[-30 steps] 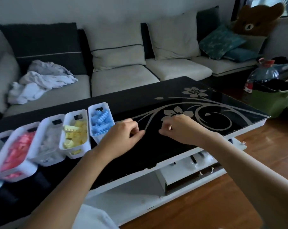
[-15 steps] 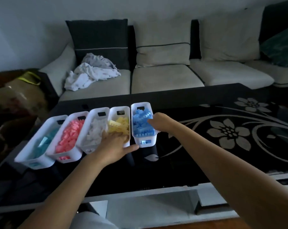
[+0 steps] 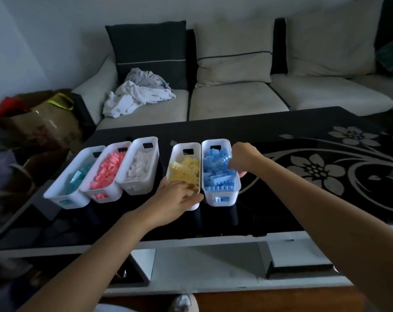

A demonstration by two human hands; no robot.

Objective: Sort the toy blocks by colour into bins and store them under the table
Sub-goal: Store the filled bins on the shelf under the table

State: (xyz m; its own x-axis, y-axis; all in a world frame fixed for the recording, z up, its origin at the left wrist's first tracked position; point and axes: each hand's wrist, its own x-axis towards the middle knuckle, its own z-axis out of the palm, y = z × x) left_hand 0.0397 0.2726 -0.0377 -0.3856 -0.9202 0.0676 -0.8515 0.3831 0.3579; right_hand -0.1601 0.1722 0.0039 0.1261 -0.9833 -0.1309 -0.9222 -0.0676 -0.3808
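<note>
Five white bins are lined up along the left part of the black, flower-patterned glass worktop, each filled with toy blocks of one colour; from the left, the teal-block bin, the pink-block bin and the white-block bin touch side by side; a gap of bare glass parts them from the yellow-block bin and the blue-block bin, which stand just beside each other. The left hand grips the near end of the yellow-block bin, fingers curled over its rim, thumb lying between the two bins; the right hand grips the right wall of the blue-block bin, fingers hooked inside among the blocks, thumb outside. Behind the worktop is a cream sofa with a heap of crumpled clothes on its left seat; a brown bag sits left of it.
</note>
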